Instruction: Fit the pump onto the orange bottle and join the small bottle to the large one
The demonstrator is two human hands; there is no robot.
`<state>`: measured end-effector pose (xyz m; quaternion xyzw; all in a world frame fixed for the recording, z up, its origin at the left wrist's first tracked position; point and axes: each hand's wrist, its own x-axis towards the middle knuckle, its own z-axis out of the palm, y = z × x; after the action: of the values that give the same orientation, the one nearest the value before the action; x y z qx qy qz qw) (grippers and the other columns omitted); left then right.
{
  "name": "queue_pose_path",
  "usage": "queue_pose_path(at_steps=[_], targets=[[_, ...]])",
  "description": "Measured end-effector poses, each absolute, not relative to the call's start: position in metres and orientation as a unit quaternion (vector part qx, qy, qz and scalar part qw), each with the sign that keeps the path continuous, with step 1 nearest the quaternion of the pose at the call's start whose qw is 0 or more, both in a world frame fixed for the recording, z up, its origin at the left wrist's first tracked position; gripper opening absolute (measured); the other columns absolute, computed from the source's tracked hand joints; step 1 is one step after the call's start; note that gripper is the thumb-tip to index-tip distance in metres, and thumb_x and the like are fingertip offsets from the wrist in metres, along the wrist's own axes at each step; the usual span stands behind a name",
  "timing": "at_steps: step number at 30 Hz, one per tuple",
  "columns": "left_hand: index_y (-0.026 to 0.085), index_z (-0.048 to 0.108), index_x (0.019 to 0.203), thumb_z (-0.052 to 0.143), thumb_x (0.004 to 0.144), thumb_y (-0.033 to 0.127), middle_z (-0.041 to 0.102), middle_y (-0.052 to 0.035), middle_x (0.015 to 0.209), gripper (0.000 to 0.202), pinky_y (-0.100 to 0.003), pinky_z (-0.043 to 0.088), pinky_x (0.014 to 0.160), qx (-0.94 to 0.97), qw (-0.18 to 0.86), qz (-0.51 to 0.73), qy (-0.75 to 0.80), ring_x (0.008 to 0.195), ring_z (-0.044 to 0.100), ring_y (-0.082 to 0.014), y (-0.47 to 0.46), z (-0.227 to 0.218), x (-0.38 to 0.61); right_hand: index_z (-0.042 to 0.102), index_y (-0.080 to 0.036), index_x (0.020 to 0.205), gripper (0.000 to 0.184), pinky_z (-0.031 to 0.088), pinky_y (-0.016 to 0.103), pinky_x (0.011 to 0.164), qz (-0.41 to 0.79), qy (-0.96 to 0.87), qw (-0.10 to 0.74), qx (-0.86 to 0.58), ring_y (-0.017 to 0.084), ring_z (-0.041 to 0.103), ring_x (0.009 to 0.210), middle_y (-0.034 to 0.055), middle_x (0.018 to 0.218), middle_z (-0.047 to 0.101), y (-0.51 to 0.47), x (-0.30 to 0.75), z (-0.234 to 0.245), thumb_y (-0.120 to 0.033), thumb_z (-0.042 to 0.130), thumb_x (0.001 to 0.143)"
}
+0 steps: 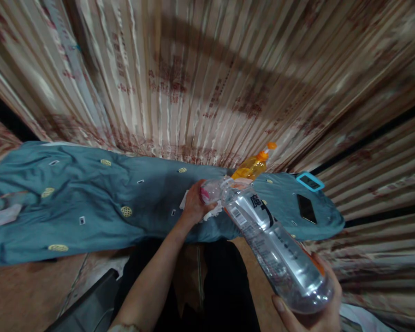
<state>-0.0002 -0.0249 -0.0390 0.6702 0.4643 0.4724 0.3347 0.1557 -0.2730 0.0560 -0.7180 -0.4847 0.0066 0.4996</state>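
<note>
My right hand (pixel 318 299) grips the base of a large clear plastic bottle (pixel 280 249), which is tilted with its neck up and to the left. The bottle has a silver label with black characters and a barcode. My left hand (pixel 194 205) is closed around a small clear plastic container (pixel 213 190) with something pink at its left end. The bottle's neck meets or overlaps the container; I cannot tell whether they touch. White tissue (pixel 212 212) lies under my left hand. Just behind stands a bottle of orange liquid (pixel 251 167) with an orange pump top.
A teal patterned cloth (pixel 152 193) covers the long narrow surface. At its right end lie a dark phone (pixel 306 208) and a blue-framed digital timer (pixel 310 181). Crumpled pale material (pixel 3 214) lies far left. A pleated curtain (pixel 193 83) hangs close behind.
</note>
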Motion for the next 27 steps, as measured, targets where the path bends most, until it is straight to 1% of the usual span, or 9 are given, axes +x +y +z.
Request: queue_pose_path(at_steps=[3, 7, 9, 13, 18, 21, 23, 27], targets=[[0.019, 0.051, 0.133, 0.087, 0.061, 0.03, 0.065, -0.0134, 0.13, 0.082, -0.052, 0.049, 0.107, 0.668, 0.333, 0.475, 0.466, 0.12, 0.063, -0.0337, -0.0248, -0.0398, 0.0002, 0.032, -0.013, 0.152, 0.1, 0.024, 0.062, 0.117, 0.021, -0.476, 0.506, -0.719, 0.039, 0.038, 0.138, 0.0191, 0.147, 0.041, -0.2734, 0.155, 0.0556, -0.055, 0.078, 0.073], [0.02, 0.052, 0.133, 0.087, 0.062, 0.03, 0.066, -0.0116, 0.127, 0.08, -0.052, 0.05, 0.106, 0.67, 0.332, 0.479, 0.459, 0.118, 0.064, -0.0324, -0.0242, -0.0412, 0.0005, 0.03, -0.012, 0.154, 0.104, 0.013, 0.062, 0.121, 0.023, -0.472, 0.505, -0.722, 0.041, 0.031, 0.144, 0.0189, 0.146, 0.041, -0.2733, 0.1548, 0.0562, -0.053, 0.079, 0.072], [0.02, 0.051, 0.133, 0.087, 0.062, 0.03, 0.065, -0.0122, 0.129, 0.081, -0.052, 0.049, 0.106, 0.668, 0.336, 0.479, 0.46, 0.119, 0.064, -0.0326, -0.0241, -0.0412, 0.0003, 0.029, -0.011, 0.155, 0.105, 0.011, 0.062, 0.121, 0.024, -0.473, 0.509, -0.719, 0.041, 0.027, 0.146, 0.0198, 0.148, 0.04, -0.2729, 0.1542, 0.0572, -0.051, 0.08, 0.072], [0.018, 0.05, 0.134, 0.087, 0.061, 0.03, 0.064, -0.0143, 0.131, 0.082, -0.053, 0.049, 0.107, 0.668, 0.341, 0.474, 0.461, 0.121, 0.063, -0.0338, -0.0242, -0.04, -0.0007, 0.028, -0.009, 0.155, 0.105, 0.011, 0.062, 0.121, 0.025, -0.472, 0.51, -0.718, 0.041, 0.028, 0.145, 0.0217, 0.149, 0.038, -0.2723, 0.1522, 0.0588, -0.051, 0.078, 0.073], [0.019, 0.051, 0.133, 0.087, 0.061, 0.029, 0.065, -0.0132, 0.129, 0.08, -0.051, 0.05, 0.106, 0.669, 0.344, 0.479, 0.453, 0.118, 0.064, -0.0328, -0.0239, -0.0397, -0.0008, 0.028, -0.011, 0.155, 0.103, 0.014, 0.063, 0.12, 0.021, -0.478, 0.504, -0.719, 0.04, 0.032, 0.142, 0.0207, 0.146, 0.04, -0.2722, 0.1517, 0.0572, -0.054, 0.077, 0.075], [0.02, 0.052, 0.132, 0.088, 0.061, 0.028, 0.065, -0.0119, 0.128, 0.08, -0.052, 0.05, 0.107, 0.665, 0.34, 0.483, 0.457, 0.118, 0.064, -0.0327, -0.024, -0.04, -0.0005, 0.027, -0.01, 0.156, 0.104, 0.011, 0.061, 0.121, 0.024, -0.478, 0.515, -0.711, 0.04, 0.029, 0.145, 0.0211, 0.15, 0.036, -0.2719, 0.1524, 0.0559, -0.052, 0.078, 0.075], [0.021, 0.052, 0.132, 0.087, 0.061, 0.028, 0.066, -0.0116, 0.127, 0.08, -0.052, 0.05, 0.106, 0.667, 0.338, 0.48, 0.459, 0.117, 0.064, -0.0327, -0.0242, -0.0397, -0.0004, 0.028, -0.011, 0.156, 0.104, 0.011, 0.06, 0.122, 0.023, -0.478, 0.516, -0.71, 0.04, 0.027, 0.146, 0.02, 0.149, 0.037, -0.2719, 0.153, 0.0557, -0.051, 0.078, 0.074], [0.019, 0.052, 0.132, 0.087, 0.061, 0.027, 0.066, -0.0126, 0.127, 0.08, -0.051, 0.051, 0.105, 0.671, 0.336, 0.476, 0.457, 0.118, 0.064, -0.0329, -0.0245, -0.0382, -0.0003, 0.03, -0.013, 0.156, 0.102, 0.014, 0.058, 0.121, 0.008, -0.487, 0.504, -0.713, 0.038, 0.035, 0.141, 0.019, 0.149, 0.04, -0.2722, 0.1538, 0.0568, -0.051, 0.078, 0.075]])
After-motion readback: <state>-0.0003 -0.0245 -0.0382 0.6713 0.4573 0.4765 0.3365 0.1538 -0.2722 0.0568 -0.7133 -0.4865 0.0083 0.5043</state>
